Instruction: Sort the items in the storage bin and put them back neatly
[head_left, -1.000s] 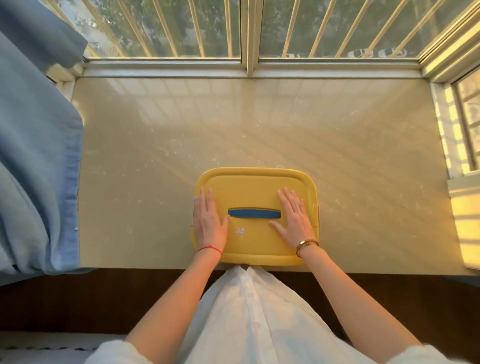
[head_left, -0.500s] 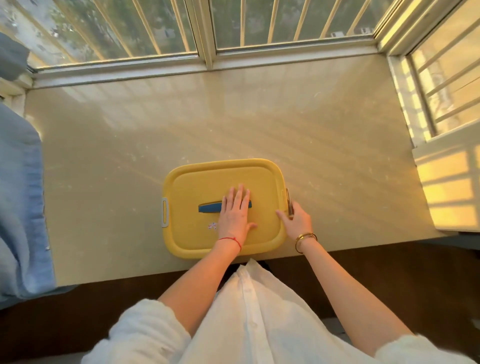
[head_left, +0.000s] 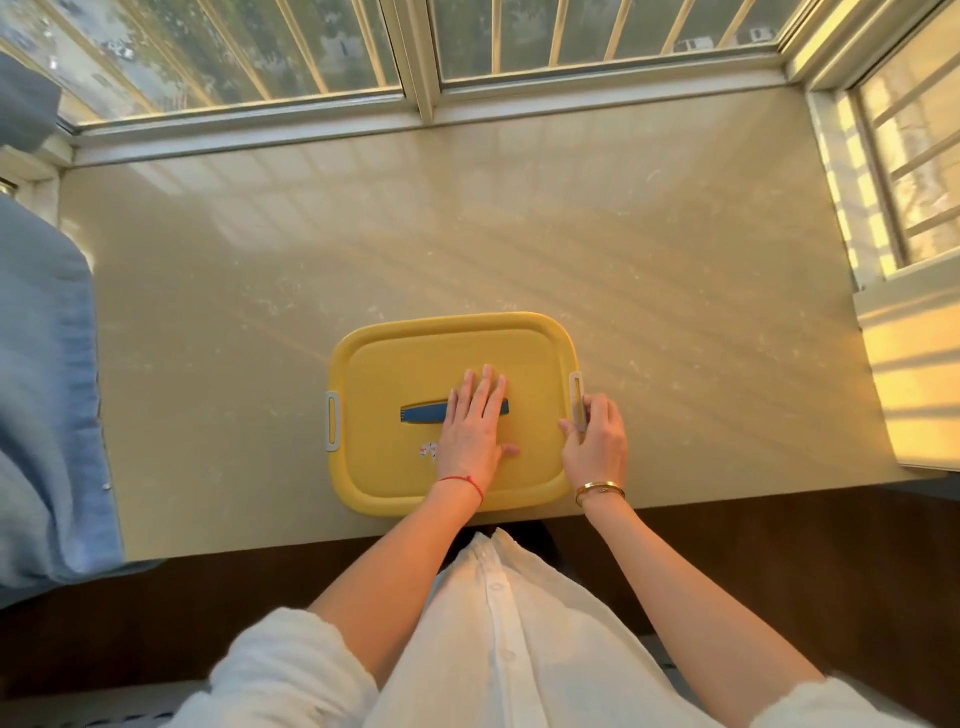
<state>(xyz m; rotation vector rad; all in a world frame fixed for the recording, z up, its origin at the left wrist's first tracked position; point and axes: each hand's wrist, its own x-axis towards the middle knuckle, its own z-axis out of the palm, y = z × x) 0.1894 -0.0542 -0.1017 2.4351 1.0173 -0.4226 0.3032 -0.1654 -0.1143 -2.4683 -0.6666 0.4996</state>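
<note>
Opening the bin (head_left: 395, 467) at surface's (head_left: 675, 322) near edge: left hand (head_left: 475, 423) flat, pressing lid; right hand (head_left: 595, 441) pinches right latch (head_left: 575, 392). Next, probably: left latch (head_left: 332, 421), lift lid.

The yellow plastic storage bin (head_left: 452, 364) sits at the beige stone sill's (head_left: 467, 234) near edge — left hand (head_left: 475, 426) flat on its lid, right hand (head_left: 595, 441) at its right-side white latch (head_left: 575, 392); blue fabric (head_left: 47, 415) lies far left.

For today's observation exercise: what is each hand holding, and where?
Right hand pinches the bin's right latch. Left hand holds nothing, resting flat on the lid.
</note>
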